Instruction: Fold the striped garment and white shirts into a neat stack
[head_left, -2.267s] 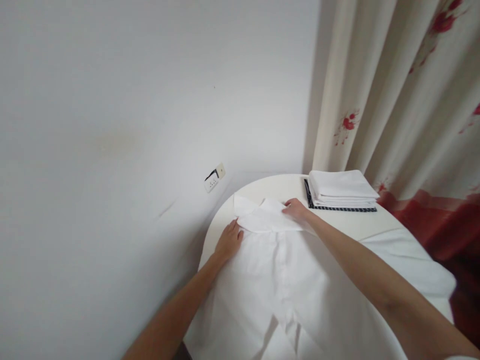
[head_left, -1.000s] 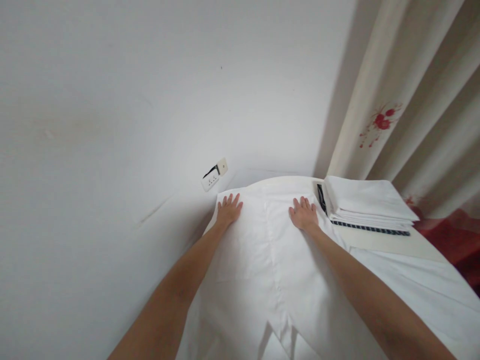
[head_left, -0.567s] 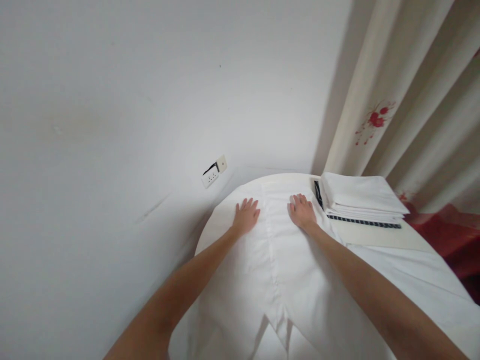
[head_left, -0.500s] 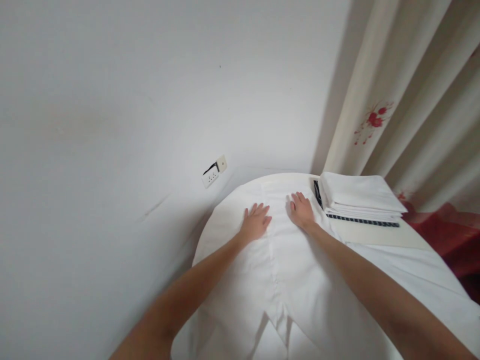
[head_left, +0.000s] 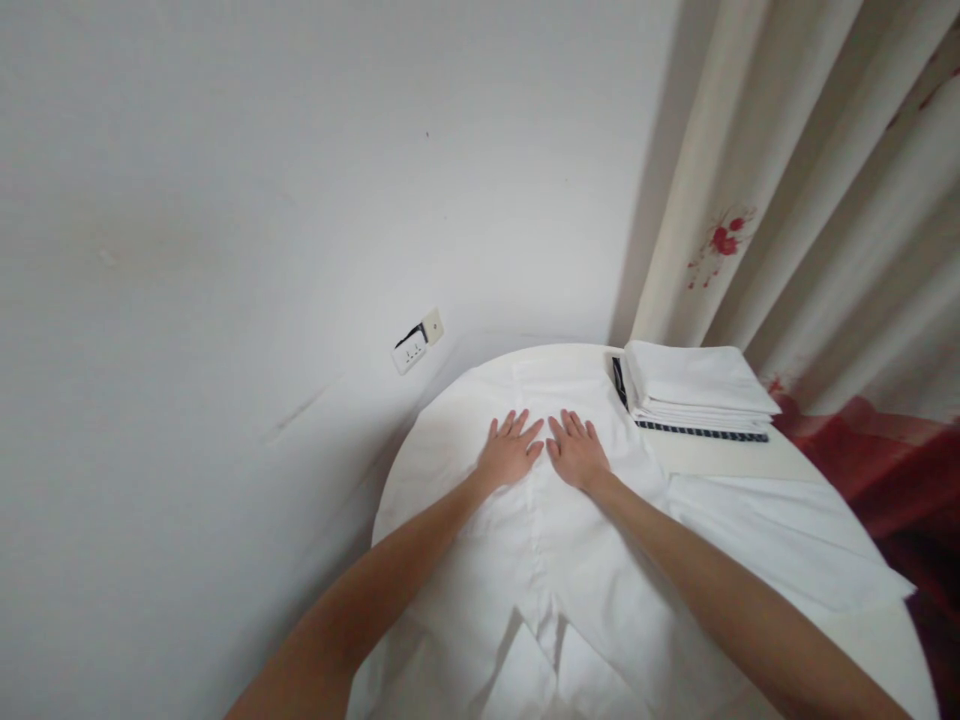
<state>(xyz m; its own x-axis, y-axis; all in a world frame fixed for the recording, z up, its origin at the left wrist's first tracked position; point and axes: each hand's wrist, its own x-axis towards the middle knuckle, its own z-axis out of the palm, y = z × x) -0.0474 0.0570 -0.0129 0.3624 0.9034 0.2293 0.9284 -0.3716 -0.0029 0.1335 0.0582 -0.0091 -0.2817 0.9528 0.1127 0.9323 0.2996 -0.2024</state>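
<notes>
A white shirt [head_left: 480,560] lies spread on a round white table [head_left: 877,640], its collar [head_left: 525,670] towards me and its front seam running away down the middle. One sleeve [head_left: 780,535] reaches out to the right across the tabletop. Flat on the cloth, just left of the seam, rests my left hand [head_left: 510,450] with fingers spread. My right hand [head_left: 577,450] lies just right of the seam, also palm down with fingers apart. The two hands are close together but do not touch, and neither holds anything.
At the table's far right sits a stack of folded white cloth [head_left: 694,380] on a dark patterned item [head_left: 697,432]. A pale wall [head_left: 225,250] with a power socket [head_left: 410,352] borders the left and back. A cream and red curtain [head_left: 750,180] hangs at the right.
My right hand has slid over the shirt, leftward and closer to me, and is now beside the left. The left hand has hardly moved. The view has shifted slightly.
</notes>
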